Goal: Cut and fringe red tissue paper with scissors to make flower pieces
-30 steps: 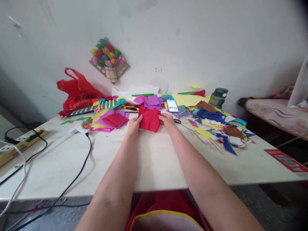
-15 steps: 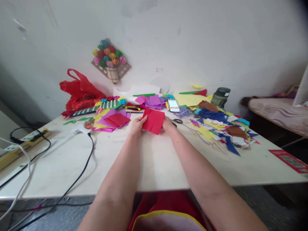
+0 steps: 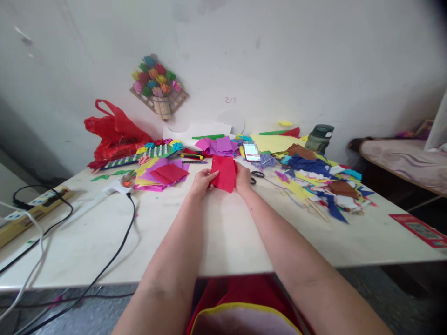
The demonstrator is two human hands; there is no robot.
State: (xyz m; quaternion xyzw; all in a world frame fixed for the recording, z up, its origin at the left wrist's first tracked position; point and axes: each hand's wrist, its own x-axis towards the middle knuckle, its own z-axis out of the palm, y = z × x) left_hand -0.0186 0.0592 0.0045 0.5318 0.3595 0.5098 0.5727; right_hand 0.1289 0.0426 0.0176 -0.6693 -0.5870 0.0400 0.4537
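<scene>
A red square of paper (image 3: 224, 174) is held up between my two hands over the white table (image 3: 230, 232). My left hand (image 3: 204, 181) pinches its left edge, thumb on the front face. On the right side, my right hand (image 3: 243, 177) grips the other edge, its fingertips partly hidden behind the sheet. Black-handled scissors (image 3: 257, 174) lie just right of my right hand. Left of my left hand is a pile of yellow, purple and red paper sheets (image 3: 169, 173).
Coloured scraps (image 3: 314, 167) and a green bottle (image 3: 319, 138) are on the right. A phone (image 3: 251, 152) and purple sheets (image 3: 221, 145) lie behind. At left are a red bag (image 3: 117, 132), a power strip (image 3: 38, 207) and cables.
The red paper has turned to a more upright angle and looks narrower. My left hand's thumb has moved further over its face. The view has shifted slightly.
</scene>
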